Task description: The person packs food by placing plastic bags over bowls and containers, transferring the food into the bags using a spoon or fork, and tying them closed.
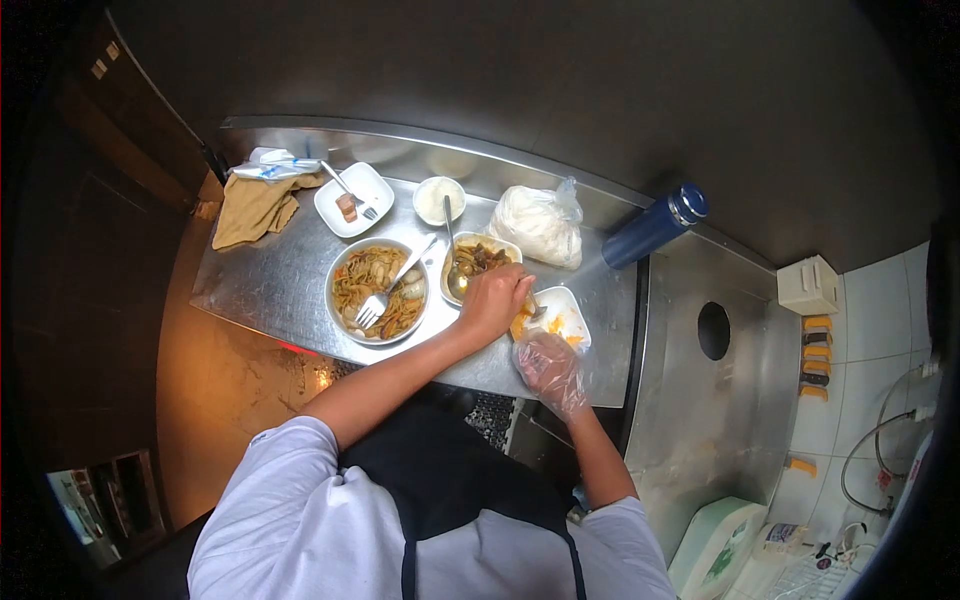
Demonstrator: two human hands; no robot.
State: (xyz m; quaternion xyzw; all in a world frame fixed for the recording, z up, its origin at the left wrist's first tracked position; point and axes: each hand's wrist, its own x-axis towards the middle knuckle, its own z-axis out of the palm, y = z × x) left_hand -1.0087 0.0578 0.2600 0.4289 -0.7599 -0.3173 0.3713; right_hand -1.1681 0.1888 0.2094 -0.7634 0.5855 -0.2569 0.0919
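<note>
My bare left hand (492,302) is closed, its fingertips over the left side of a small white square plate (578,308). My right hand (550,368), in a clear plastic glove, is closed at the plate's near edge. Between the two hands shows an orange piece of food (520,322), partly hidden; the right fingers touch it. What the left fingers grip is hidden. A bit of metal, perhaps a utensil, shows on the plate beside orange scraps. Just beyond my left hand, a white dish (484,257) holds a brown stew, with a spoon (448,230) standing in it.
A round bowl of noodles (350,285) with a fork (372,308) sits left. Behind are a plate with meat pieces (372,184), a rice bowl (440,184) and a plastic bag of rice (540,222). A blue bottle (650,232) stands right; a brown cloth (262,210) lies far left.
</note>
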